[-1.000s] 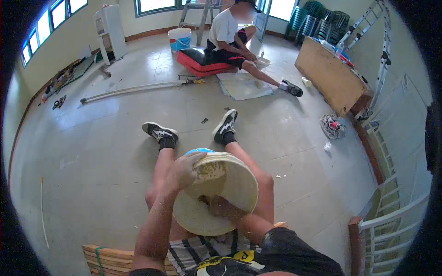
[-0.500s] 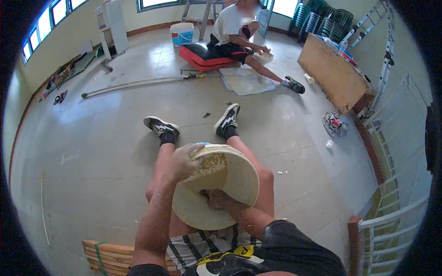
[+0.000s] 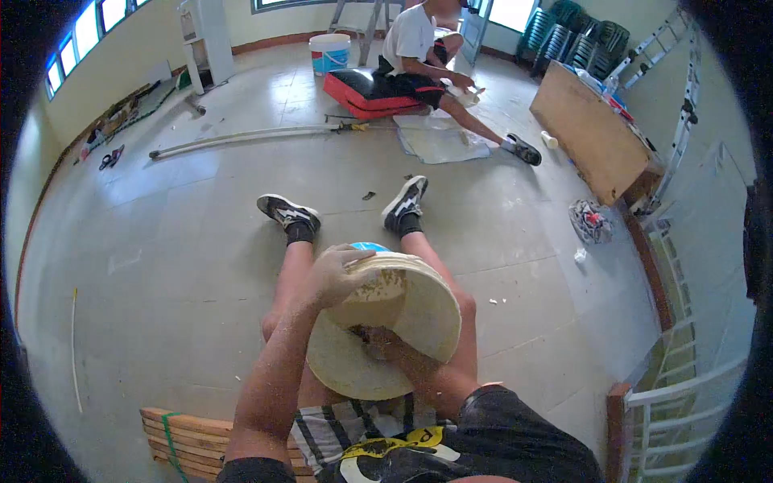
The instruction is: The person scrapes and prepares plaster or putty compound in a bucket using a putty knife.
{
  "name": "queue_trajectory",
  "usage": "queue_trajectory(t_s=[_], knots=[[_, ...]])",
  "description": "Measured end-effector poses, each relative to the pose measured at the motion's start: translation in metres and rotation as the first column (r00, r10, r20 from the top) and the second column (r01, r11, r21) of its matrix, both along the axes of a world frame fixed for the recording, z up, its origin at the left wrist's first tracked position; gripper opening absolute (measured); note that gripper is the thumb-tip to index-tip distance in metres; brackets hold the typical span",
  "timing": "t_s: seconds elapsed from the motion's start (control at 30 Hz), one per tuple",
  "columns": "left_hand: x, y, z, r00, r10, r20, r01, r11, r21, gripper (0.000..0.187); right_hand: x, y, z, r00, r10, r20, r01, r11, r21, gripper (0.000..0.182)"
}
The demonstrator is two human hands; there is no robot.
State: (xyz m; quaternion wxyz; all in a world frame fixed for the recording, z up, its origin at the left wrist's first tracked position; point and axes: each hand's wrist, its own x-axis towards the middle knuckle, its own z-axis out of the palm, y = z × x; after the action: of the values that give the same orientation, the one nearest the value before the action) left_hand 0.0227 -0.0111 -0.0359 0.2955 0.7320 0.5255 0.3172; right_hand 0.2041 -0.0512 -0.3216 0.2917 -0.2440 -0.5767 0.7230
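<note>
The left hand [image 3: 336, 275] has its fingers bent over the top left edge of the bucket [image 3: 435, 314], so it has hold of that rim. The right hand [image 3: 385, 346] is down inside the bucket, low and to the right of the left fingers. Its fingers are in shade by a dark spot on the inner wall, so I can't see how wide they are spread or if they have hold of a thing.

The bucket sits tipped between the legs [image 3: 286, 294], with its big round mouth facing the person. Yellow-brown muck is stuck on the inside, just under the left fingers.

Nearer the body than the fingers are striped shorts [image 3: 310, 427]. Down to the left lies a stack of wood [image 3: 201, 443] with a green tie [image 3: 171, 439]. Past the left fingers are two black and white shoes [image 3: 288, 212].

Well off to the right of the fingers is a crumpled bundle [image 3: 590, 224]. Far ahead of them a long pole [image 3: 233, 140] lies on the floor. Past it, another person [image 3: 409, 40] sits at a red and black pad [image 3: 354, 92], near a pail [image 3: 330, 55].
</note>
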Motion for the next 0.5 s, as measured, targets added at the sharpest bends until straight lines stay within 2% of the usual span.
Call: queue_trajectory(t_s=[0.03, 0.07, 0.1, 0.13, 0.17, 0.27, 0.33, 0.4, 0.43, 0.47, 0.5], knots=[[-0.001, 0.001, -0.004, 1.0, 0.006, -0.001, -0.006, 1.0, 0.004, 0.043, -0.001, 0.005, -0.002, 1.0, 0.006, -0.001, -0.006, 1.0, 0.004, 0.049], [-0.003, 0.002, -0.009, 1.0, 0.02, 0.01, -0.02, 1.0, 0.001, 0.043, -0.004, 0.011, 0.021, 0.878, 0.018, 0.478, -0.159, 0.954, 0.255, 0.049], [-0.003, 0.003, -0.011, 0.999, 0.032, 0.022, -0.032, 0.999, -0.001, 0.043, -0.004, 0.016, 0.025, 0.553, -0.117, 0.825, -0.398, 0.833, 0.384, 0.049], [-0.005, 0.003, -0.013, 0.999, 0.034, 0.023, -0.034, 0.999, 0.002, 0.043, -0.008, 0.021, 0.028, 0.553, -0.118, 0.825, -0.4, 0.831, 0.387, 0.049], [-0.007, 0.003, -0.014, 1.0, 0.02, 0.023, -0.02, 1.0, 0.008, 0.043, -0.012, 0.032, 0.014, 0.48, -0.098, 0.872, -0.435, 0.836, 0.334, 0.05], [-0.008, 0.001, -0.014, 0.999, 0.014, 0.036, -0.014, 1.0, -0.02, 0.045, -0.016, 0.05, -0.001, 0.396, -0.088, 0.914, -0.455, 0.846, 0.279, 0.051], [-0.007, -0.005, -0.006, 0.999, 0.03, 0.044, -0.027, 0.998, -0.05, 0.046, -0.023, 0.06, 0.022, 0.433, -0.13, 0.892, -0.386, 0.868, 0.313, 0.051], [-0.001, -0.014, 0.008, 0.995, 0.074, -0.073, -0.078, 0.995, -0.056, 0.047, -0.029, 0.071, 0.036, 0.46, -0.176, 0.87, -0.313, 0.885, 0.344, 0.051], [-0.005, -0.007, -0.012, 0.999, 0.031, -0.012, -0.032, 0.999, -0.025, 0.047, -0.03, 0.074, 0.042, 0.47, -0.196, 0.861, -0.283, 0.89, 0.358, 0.051], [-0.004, -0.01, -0.011, 0.999, 0.038, -0.019, -0.038, 0.999, -0.022, 0.047, -0.033, 0.078, 0.044, 0.474, -0.21, 0.855, -0.259, 0.895, 0.363, 0.051], [-0.001, -0.012, -0.009, 0.997, 0.035, -0.066, -0.032, 0.998, 0.051, 0.046, -0.034, 0.082, 0.045, 0.477, -0.225, 0.85, -0.235, 0.899, 0.37, 0.051]])
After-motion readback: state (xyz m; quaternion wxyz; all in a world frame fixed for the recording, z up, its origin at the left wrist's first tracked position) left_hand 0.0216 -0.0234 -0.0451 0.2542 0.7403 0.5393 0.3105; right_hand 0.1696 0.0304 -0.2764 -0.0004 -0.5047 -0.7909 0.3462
